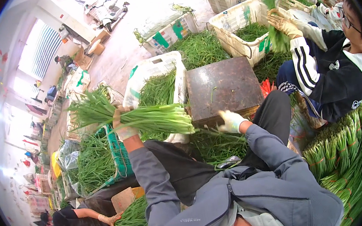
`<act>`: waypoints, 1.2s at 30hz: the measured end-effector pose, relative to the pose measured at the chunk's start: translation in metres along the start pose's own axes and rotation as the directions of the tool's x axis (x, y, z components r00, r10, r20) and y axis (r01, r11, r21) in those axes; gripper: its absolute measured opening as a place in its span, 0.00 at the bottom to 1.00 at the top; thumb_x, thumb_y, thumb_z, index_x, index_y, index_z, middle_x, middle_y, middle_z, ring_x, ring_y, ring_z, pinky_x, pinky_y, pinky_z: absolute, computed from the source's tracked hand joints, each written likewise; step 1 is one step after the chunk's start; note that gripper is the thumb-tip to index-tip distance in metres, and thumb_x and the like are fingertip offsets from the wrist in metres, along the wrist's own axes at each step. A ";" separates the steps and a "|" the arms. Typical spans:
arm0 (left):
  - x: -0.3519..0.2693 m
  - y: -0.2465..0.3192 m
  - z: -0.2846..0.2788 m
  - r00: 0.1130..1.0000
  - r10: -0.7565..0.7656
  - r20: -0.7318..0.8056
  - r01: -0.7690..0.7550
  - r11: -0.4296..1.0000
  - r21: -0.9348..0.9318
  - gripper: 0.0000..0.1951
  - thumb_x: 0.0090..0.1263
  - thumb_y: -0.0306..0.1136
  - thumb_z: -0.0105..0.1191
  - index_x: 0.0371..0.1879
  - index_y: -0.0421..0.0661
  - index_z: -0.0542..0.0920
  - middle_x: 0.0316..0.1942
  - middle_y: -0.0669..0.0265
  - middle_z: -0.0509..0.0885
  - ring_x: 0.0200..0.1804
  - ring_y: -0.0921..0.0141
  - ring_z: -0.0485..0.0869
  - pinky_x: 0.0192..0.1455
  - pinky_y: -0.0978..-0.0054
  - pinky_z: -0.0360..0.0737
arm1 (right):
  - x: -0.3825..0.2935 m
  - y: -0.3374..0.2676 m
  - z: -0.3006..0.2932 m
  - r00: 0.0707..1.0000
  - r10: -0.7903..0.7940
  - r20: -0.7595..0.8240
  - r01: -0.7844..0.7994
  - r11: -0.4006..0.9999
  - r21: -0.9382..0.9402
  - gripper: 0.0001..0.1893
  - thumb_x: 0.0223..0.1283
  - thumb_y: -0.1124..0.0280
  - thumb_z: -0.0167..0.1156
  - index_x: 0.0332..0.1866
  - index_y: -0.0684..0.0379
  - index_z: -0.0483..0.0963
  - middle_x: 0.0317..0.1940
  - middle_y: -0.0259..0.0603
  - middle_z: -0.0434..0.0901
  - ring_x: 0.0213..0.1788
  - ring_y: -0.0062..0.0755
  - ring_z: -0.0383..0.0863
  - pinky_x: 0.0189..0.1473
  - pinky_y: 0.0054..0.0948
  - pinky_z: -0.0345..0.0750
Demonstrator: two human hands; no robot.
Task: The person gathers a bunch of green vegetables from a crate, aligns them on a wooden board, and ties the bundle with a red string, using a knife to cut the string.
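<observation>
My left hand (122, 122), in a pale glove, grips a thick bunch of garlic chives (158, 118). The bunch lies nearly level, its pale cut ends to the right and its leafy tips to the left. To the right of those ends is my right hand (232, 121), gloved and blurred, apart from the bunch. Thin strands show by its fingertips; whether it pinches them is unclear. Just beyond that hand stands a low block with a dark, flat top (224, 86), bearing a stray leaf. Loose chives (218, 145) lie below, between my knees.
A white plastic crate (153, 61) and a green crate (119, 155) hold loose chives. Banded bunches (341, 146) are stacked at right. One co-worker (334, 72) handles chives at right, another (83, 223) at lower left. A scooter (107, 13) stands farther back.
</observation>
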State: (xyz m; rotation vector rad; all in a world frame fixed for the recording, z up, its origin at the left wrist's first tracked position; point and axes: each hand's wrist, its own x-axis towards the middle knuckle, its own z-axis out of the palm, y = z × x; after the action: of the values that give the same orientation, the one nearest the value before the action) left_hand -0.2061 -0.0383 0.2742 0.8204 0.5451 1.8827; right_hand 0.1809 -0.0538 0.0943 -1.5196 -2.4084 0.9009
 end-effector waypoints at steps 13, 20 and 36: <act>-0.025 -0.016 0.019 0.922 -0.130 0.365 0.119 0.992 0.051 0.16 0.59 0.28 0.61 0.46 0.43 0.74 0.28 0.65 0.76 0.38 0.61 0.80 0.57 0.53 0.75 | 0.021 -0.079 -0.029 0.726 -0.642 -0.249 0.646 0.760 -0.073 0.09 0.55 0.65 0.65 0.39 0.55 0.78 0.38 0.43 0.76 0.45 0.46 0.79 0.48 0.41 0.78; -0.027 0.003 -0.019 0.985 -0.048 0.164 0.055 0.998 -0.038 0.18 0.60 0.28 0.60 0.49 0.44 0.74 0.27 0.67 0.75 0.35 0.66 0.76 0.53 0.61 0.73 | 0.003 0.007 -0.013 0.943 -0.128 -0.307 0.215 0.939 0.269 0.11 0.57 0.64 0.64 0.42 0.58 0.82 0.39 0.52 0.83 0.43 0.51 0.83 0.48 0.42 0.78; -0.045 0.018 -0.075 0.994 0.016 -0.110 -0.050 0.948 -0.316 0.11 0.70 0.31 0.46 0.42 0.41 0.83 0.31 0.56 0.84 0.35 0.61 0.82 0.47 0.62 0.82 | 0.078 0.070 -0.150 0.394 0.398 -0.829 0.235 0.828 0.509 0.09 0.63 0.68 0.59 0.45 0.60 0.76 0.35 0.50 0.83 0.38 0.45 0.84 0.43 0.37 0.79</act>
State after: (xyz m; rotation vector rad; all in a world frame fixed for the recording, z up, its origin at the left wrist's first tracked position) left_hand -0.2586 -0.0881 0.2226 0.5218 0.2800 1.9868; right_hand 0.2626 0.0961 0.1621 -1.3307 -1.0855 0.4434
